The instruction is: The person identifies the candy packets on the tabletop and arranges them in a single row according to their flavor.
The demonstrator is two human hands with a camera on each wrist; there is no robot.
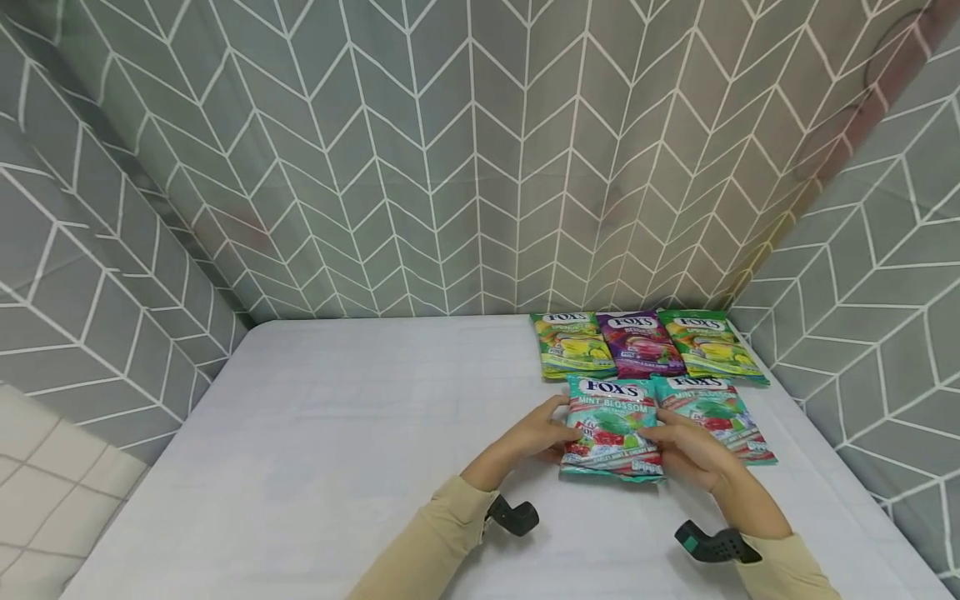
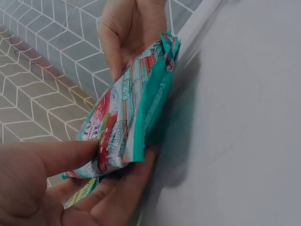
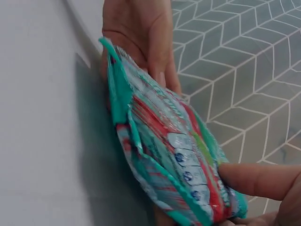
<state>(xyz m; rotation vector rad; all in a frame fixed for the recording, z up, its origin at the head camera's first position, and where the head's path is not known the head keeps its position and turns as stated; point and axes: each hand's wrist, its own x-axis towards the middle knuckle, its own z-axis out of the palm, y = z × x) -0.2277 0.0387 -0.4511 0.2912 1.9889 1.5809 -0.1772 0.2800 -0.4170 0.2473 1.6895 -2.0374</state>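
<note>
A teal Fox's Mint Blossom candy bag (image 1: 611,429) is held between both hands, slightly above the white table. My left hand (image 1: 536,433) grips its left side, thumb on the printed front and fingers behind, as the left wrist view shows on the bag (image 2: 117,113). On the opposite side my right hand (image 1: 693,450) pinches the bag the same way, its thumb (image 3: 258,181) on the front in the right wrist view. A second Mint Blossom bag (image 1: 720,417) lies flat just right of the held one, partly covered by it and my right hand.
Along the table's back right edge lie a yellow-green candy bag (image 1: 573,346), a purple one (image 1: 641,343) and another yellow-green one (image 1: 708,346) in a row. The white table (image 1: 337,433) stretches left. Patterned curtains (image 1: 472,167) stand behind and at both sides.
</note>
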